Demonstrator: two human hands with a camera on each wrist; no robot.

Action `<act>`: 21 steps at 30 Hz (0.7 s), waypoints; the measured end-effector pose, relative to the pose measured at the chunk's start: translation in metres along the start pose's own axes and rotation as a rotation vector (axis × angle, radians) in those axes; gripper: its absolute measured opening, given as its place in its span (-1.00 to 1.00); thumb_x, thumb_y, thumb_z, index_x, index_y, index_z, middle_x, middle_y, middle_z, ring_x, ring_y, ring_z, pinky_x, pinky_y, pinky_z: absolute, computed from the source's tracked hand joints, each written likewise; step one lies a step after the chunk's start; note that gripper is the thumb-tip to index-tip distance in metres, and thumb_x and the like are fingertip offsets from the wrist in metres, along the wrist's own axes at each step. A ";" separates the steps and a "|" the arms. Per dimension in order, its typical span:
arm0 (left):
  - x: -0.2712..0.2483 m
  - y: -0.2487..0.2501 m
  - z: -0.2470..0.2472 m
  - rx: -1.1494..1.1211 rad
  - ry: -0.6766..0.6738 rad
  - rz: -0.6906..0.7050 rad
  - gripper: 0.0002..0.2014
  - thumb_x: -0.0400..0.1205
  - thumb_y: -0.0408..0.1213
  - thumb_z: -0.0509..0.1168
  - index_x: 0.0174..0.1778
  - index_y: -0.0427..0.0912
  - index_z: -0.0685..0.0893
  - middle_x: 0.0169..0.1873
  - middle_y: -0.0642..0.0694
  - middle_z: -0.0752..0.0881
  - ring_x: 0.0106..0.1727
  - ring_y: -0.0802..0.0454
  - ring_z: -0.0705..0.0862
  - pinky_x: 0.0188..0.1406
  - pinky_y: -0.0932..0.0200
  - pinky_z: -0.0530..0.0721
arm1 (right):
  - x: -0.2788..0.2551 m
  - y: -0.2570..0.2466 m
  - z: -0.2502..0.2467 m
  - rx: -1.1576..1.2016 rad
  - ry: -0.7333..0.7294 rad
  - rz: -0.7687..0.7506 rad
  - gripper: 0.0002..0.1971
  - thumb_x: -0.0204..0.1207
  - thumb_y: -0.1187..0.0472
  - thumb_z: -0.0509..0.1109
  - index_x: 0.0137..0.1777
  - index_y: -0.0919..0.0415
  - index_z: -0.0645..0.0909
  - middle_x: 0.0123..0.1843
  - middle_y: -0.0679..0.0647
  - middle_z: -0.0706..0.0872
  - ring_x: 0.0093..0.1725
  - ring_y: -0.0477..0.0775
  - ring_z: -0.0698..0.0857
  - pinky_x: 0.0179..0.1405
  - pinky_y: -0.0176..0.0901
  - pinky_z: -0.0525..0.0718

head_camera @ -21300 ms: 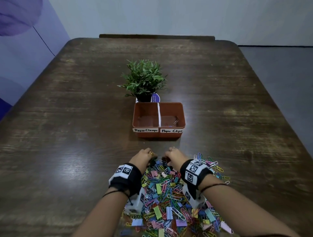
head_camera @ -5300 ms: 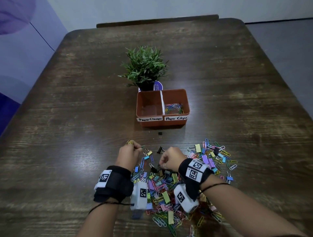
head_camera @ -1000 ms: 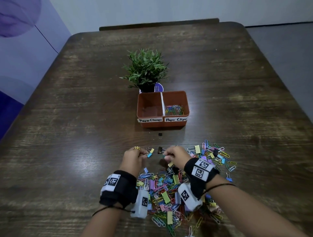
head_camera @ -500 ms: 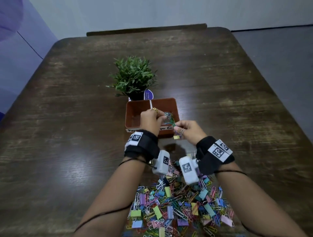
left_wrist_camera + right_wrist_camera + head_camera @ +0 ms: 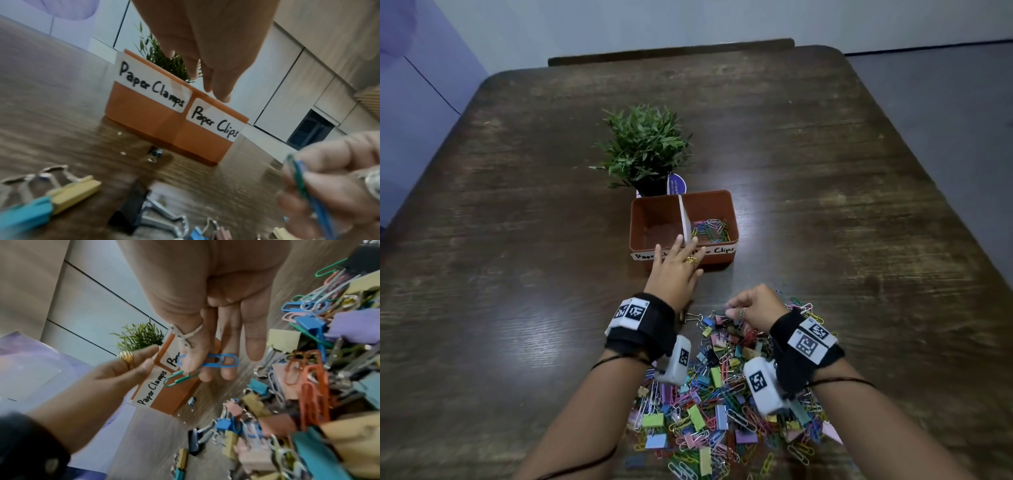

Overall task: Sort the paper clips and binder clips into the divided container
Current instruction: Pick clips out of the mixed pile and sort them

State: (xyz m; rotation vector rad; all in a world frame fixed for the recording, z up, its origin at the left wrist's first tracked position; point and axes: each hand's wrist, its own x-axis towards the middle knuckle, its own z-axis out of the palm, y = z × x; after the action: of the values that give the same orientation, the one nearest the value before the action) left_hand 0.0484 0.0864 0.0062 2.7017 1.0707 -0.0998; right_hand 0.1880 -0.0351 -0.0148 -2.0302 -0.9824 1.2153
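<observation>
**Paper clips pinched over pile edge, container ahead**

Blue paper clip (image 5: 218,360) and green paper clip (image 5: 180,378) pinched in right hand (image 5: 205,313) fingertips, above far edge of clip pile (image 5: 722,394). Likely light, springy wire, slippery; best taken across the loops. Left hand (image 5: 674,270) flat, fingers straight, empty, at divided container (image 5: 717,197) front wall. Right wrist view alone shows clip colours; head view alone shows paper clips (image 5: 710,229) only in right compartment.

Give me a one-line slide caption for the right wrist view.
Right hand pinches a blue clip and a green clip near the labelled container.
</observation>
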 end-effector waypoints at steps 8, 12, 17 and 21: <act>-0.007 -0.023 0.002 -0.078 -0.041 -0.084 -0.31 0.63 -0.51 0.06 0.64 0.01 -0.01 0.65 0.04 -0.06 0.66 0.00 -0.16 0.59 -0.17 -0.17 | 0.014 -0.058 -0.026 0.202 0.139 -0.227 -0.82 0.51 0.38 0.36 -0.21 0.09 0.63 -0.24 -0.01 0.69 -0.25 -0.09 0.66 -0.28 -0.31 0.64; -0.017 -0.026 0.000 -0.069 -0.059 -0.043 -0.36 0.66 -0.43 0.07 0.63 0.08 0.06 0.65 0.03 -0.10 0.66 -0.05 -0.17 0.61 -0.18 -0.11 | 0.055 -0.081 -0.030 0.014 0.380 -0.305 -0.81 0.47 0.35 0.44 0.07 0.25 0.73 -0.09 0.05 0.75 -0.11 -0.10 0.63 0.04 -0.25 0.62; -0.057 -0.028 0.003 -0.017 -0.121 0.005 -0.55 0.71 -0.13 0.08 0.54 0.22 0.28 0.64 -0.04 -0.18 0.65 -0.13 -0.21 0.58 -0.24 -0.07 | 0.080 -0.075 -0.022 -0.316 0.253 -0.276 -0.47 0.50 0.18 0.44 0.47 0.12 0.45 0.25 0.10 0.69 0.20 0.04 0.64 0.33 -0.05 0.56; -0.108 -0.041 0.016 -0.095 -0.077 -0.100 -0.79 0.65 -0.16 0.21 0.05 -0.10 0.71 0.57 -0.06 0.23 0.53 -0.03 0.23 0.52 -0.02 0.31 | 0.051 -0.067 -0.005 -0.441 0.216 -0.481 -0.55 0.49 0.11 0.42 0.39 0.05 0.51 0.30 0.00 0.59 0.34 0.00 0.46 0.36 -0.08 0.45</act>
State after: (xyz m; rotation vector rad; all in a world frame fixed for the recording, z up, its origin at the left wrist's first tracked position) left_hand -0.0577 0.0396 -0.0010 2.5387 1.1568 -0.1644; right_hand 0.1891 0.0440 0.0140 -2.0085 -1.6138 0.5464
